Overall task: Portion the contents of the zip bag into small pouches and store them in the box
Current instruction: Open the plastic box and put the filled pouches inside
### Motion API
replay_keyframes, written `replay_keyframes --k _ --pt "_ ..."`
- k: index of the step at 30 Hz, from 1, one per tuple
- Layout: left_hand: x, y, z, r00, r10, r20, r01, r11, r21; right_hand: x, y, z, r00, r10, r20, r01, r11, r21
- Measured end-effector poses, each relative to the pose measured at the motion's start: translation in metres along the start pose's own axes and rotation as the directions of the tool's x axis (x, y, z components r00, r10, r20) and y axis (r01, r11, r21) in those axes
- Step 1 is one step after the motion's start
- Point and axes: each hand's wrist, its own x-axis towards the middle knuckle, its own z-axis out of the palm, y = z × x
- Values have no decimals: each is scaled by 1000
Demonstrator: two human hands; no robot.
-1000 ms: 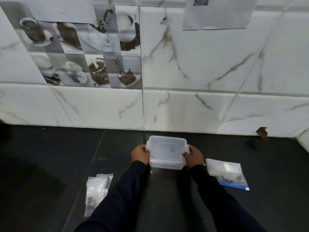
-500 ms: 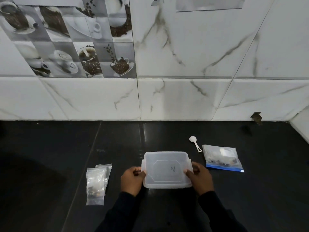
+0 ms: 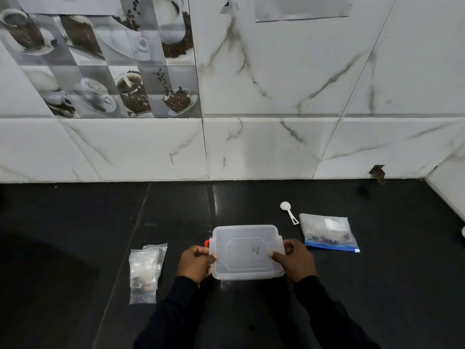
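1. Head view: clear plastic box [image 3: 247,251], lid on, at the middle of the black shiny counter [image 3: 75,235], long side running left to right.
2. Left hand [image 3: 195,263] and right hand [image 3: 295,260] curled round its short ends, thumbs on the lid.
3. See-through zip bag with a blue strip [image 3: 328,233] nearer the right hand; small clear pouches [image 3: 146,270] nearer the left.
4. Maybe a red clip [image 3: 206,243] by the left thumb.

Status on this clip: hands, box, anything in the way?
The box, lid on, gripped at its ends by left hand and right hand. Off to the left pouches, to the right zip bag and spoon; none touches it.
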Motion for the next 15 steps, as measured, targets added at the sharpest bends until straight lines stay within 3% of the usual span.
replay_keyframes --k 15 --pt "-14 0 -4 993 79 91 -59 977 -204 -2 -2 -3 999 -18 30 17 1000 7"
